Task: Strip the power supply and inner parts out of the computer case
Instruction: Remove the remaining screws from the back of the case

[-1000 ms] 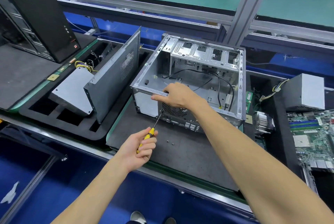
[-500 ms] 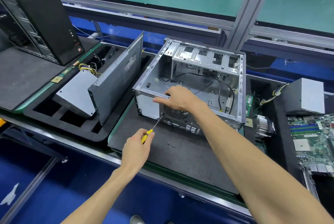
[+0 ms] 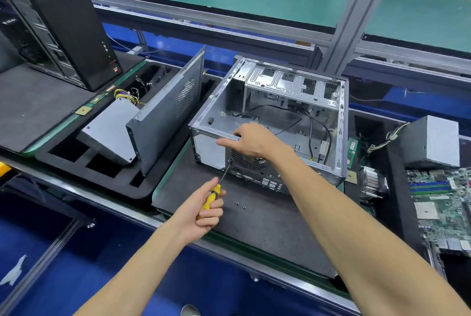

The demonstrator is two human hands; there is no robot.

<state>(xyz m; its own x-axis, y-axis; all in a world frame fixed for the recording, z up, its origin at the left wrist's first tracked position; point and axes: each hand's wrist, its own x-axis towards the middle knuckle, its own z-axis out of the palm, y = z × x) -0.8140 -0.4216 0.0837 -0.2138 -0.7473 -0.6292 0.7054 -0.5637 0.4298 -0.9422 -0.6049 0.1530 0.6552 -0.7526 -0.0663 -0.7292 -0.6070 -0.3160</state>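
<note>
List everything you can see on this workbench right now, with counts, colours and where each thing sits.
computer case: one, bare silver metal, open, centre on the dark mat
black cables: a few, inside the case
loose screws: two, dark, on the mat in front of the case
side panel: one, grey, leaning in the black foam tray at left
power supply: one, grey, beside the panel in that tray
power supply: one, grey, far right
motherboard: one, green, right edge
heatsink: one, silver, right of the case
black tower: one, upper left
screwdriver: one, yellow handle, tip at the case's rear face
left hand: grips the screwdriver
right hand: rests on the case's rear top edge
</note>
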